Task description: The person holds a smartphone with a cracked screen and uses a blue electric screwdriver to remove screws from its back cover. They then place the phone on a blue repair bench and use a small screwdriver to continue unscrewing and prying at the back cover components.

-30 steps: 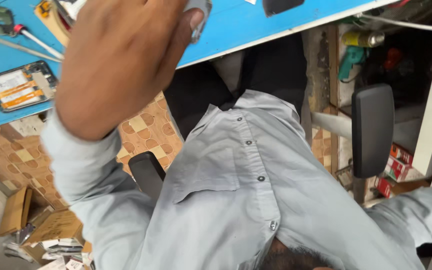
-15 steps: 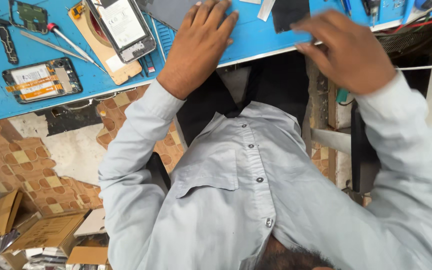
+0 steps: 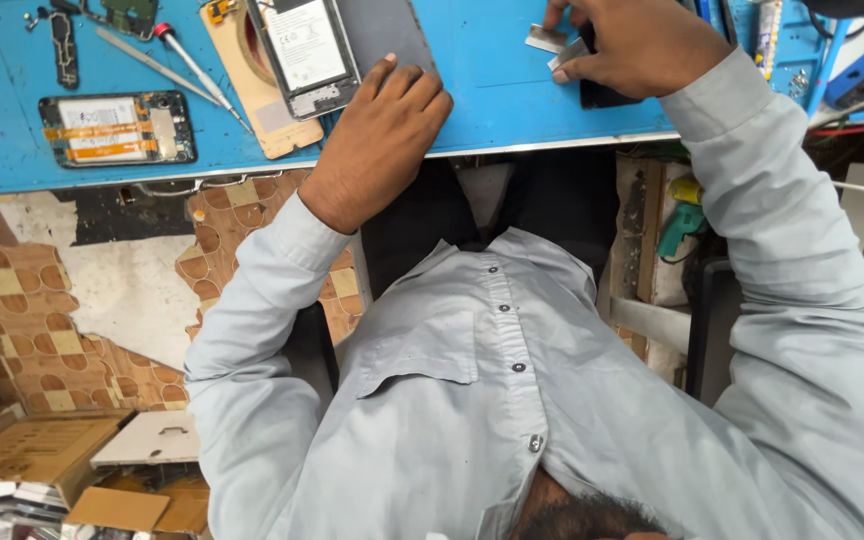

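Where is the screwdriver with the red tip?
In the head view, the screwdriver lies on the blue mat at upper left, between two opened phones, left of the left hand.

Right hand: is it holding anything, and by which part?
The right hand pinches a small silvery strip by one end, over a dark phone. The left hand holds nothing; it rests flat on the blue mat.
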